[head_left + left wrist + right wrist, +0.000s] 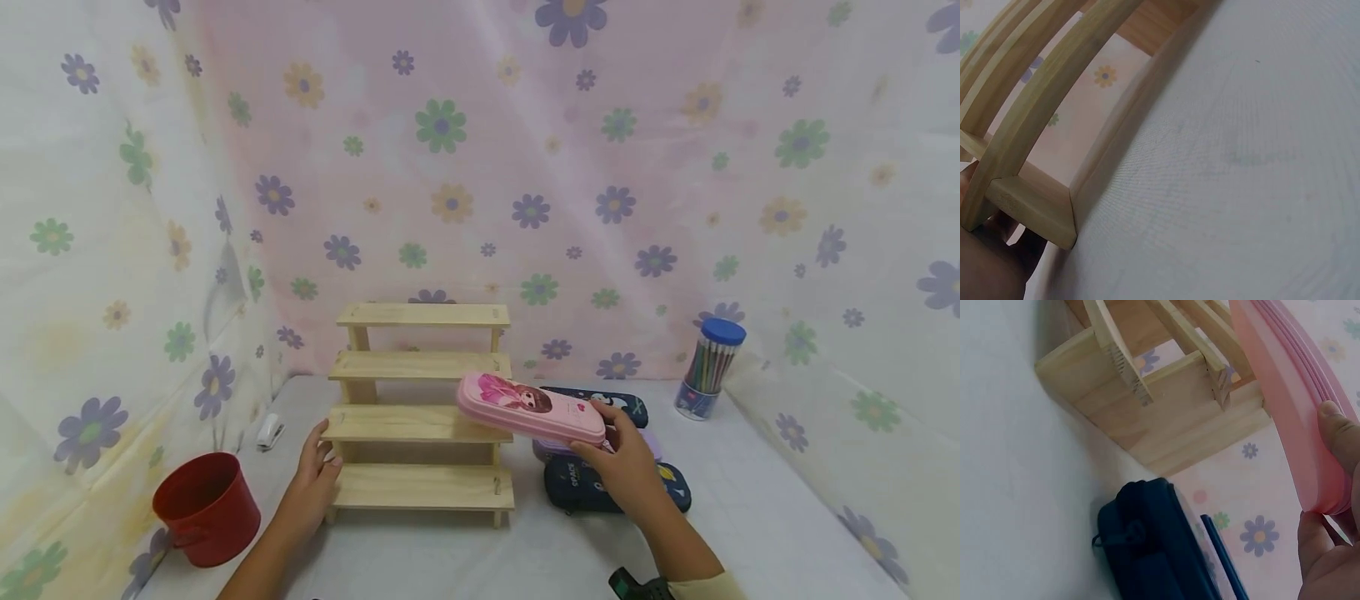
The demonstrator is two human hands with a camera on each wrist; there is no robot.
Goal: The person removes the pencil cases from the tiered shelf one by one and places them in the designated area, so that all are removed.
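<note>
My right hand [626, 458] grips a pink pencil case [534, 408] by its right end, thumb on the near side. The case has a doll-like figure on its lid and slants above the table, its left end overlapping the third step of a wooden stepped rack [420, 423] in the head view. In the right wrist view the pink case [1291, 406] shows its zip side. My left hand [313, 479] touches the rack's left side near the lower steps. Behind and below the right hand lie a dark "SPACE" pencil case [577, 487], a lilac case [551, 448] and another dark case [636, 408].
A red bucket [217, 521] stands at the left front, with a small white object [270, 432] behind it. At the back right stands a clear jar of pencils [707, 371] with a blue lid. Flowered cloth [480, 167] hangs behind and at both sides.
</note>
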